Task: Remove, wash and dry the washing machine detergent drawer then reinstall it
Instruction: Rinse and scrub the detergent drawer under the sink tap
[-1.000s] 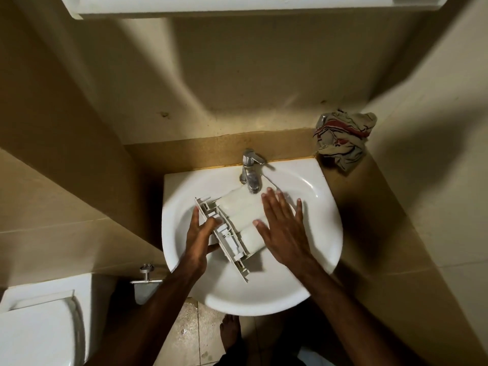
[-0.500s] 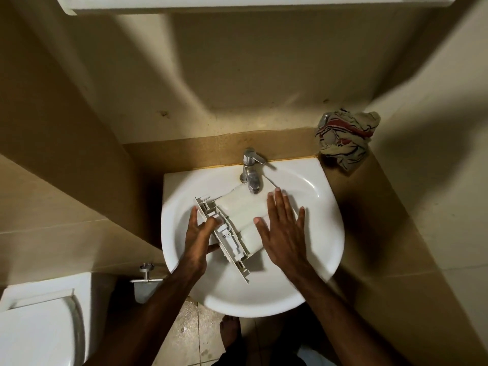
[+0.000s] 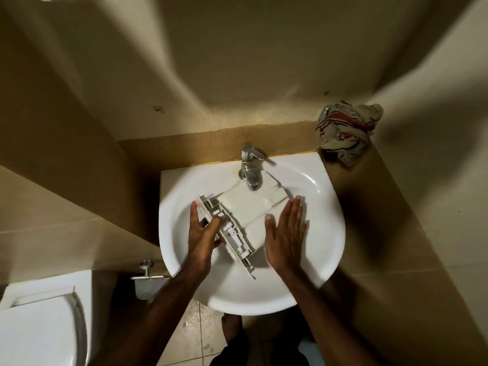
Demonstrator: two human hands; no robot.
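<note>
The white detergent drawer [image 3: 248, 207] lies upside down in the white sink [image 3: 322, 233], its far end under the chrome tap [image 3: 249, 167]. My left hand [image 3: 202, 233] grips the drawer's front panel, thumb over the panel's inner side. My right hand [image 3: 286, 233] has straight fingers and lies flat against the drawer's right edge. I cannot tell whether water is running.
A crumpled striped cloth [image 3: 346, 130] sits on the ledge at the back right of the sink. A toilet [image 3: 39, 331] stands at the lower left, with a chrome valve [image 3: 146, 270] on the wall beside it. My bare foot [image 3: 232, 328] is on the tiled floor below the sink.
My right hand has slid off the drawer's underside toward its right edge. The left hand keeps its grip on the front panel.
</note>
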